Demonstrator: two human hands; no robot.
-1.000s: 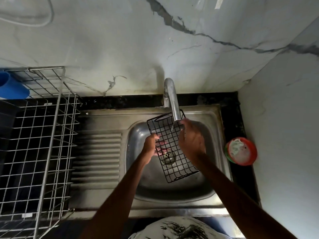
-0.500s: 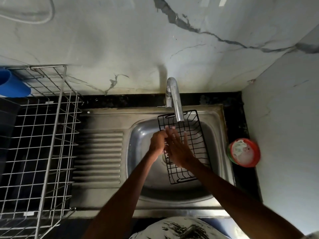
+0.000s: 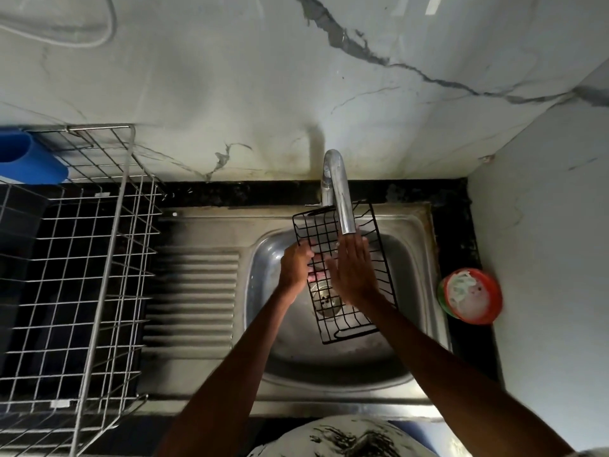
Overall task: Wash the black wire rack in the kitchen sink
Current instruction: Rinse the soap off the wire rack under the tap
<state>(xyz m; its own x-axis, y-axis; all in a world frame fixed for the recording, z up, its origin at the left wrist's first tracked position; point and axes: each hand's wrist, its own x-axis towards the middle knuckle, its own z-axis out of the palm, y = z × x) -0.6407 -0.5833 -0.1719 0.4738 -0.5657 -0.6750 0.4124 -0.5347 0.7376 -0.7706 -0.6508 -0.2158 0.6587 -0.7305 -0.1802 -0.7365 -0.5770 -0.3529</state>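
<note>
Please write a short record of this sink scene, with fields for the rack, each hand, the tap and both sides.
rack: black wire rack, held over the stainless steel sink, far end below the tap spout
left hand: grips the rack's left edge
right hand: lies flat on the grid, fingers straight
tap: curved chrome tap; water flow cannot be told
right side: round red tub on the black counter
left side: silver wire dish drainer

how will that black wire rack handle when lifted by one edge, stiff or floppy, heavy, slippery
The black wire rack is probably stiff: its grid looks straight with the left hand gripping one edge. Likely light, being thin open wire. Possibly slippery if wet under the curved steel tap; no water shows clearly.
</note>
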